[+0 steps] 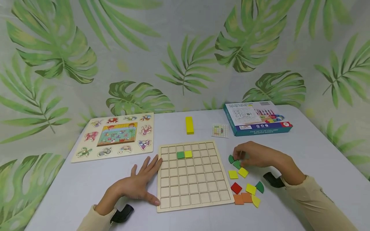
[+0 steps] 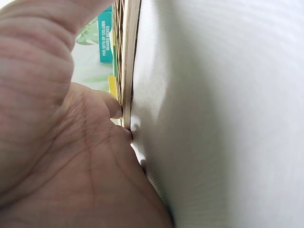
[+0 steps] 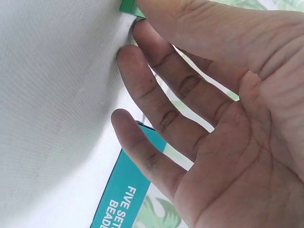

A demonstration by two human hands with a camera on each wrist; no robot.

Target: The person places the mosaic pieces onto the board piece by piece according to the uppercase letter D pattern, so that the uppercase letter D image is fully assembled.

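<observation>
Piece: green tile [image 1: 236, 164] on the table [image 1: 318, 154], just right of the grid board [image 1: 193, 175], at the far end of the loose pile.
Right hand: right hand [image 1: 254, 155] over the pile, fingertips on the green tile; pinch or plain touch, cannot tell from head view.
Right wrist view: thumb and forefinger meet at a green edge [image 3: 129, 8]; other fingers [image 3: 156, 99] loosely spread; teal box [image 3: 124, 194] behind.
Left hand: left hand [image 1: 138, 183] flat, fingers spread, against the board's left edge.
Left wrist view: thumb [image 2: 114, 105] touches the board edge [image 2: 128, 61], hidden from the head camera.
Board contents: one green square [image 1: 180, 155] and one yellow square [image 1: 188, 154], touching, second row.
Pile: yellow, red, orange, green pieces [image 1: 245, 189], near right of board.
Far side: yellow block [image 1: 189, 125], pattern card [image 1: 220, 131], animal puzzle [image 1: 115, 136] far left.
</observation>
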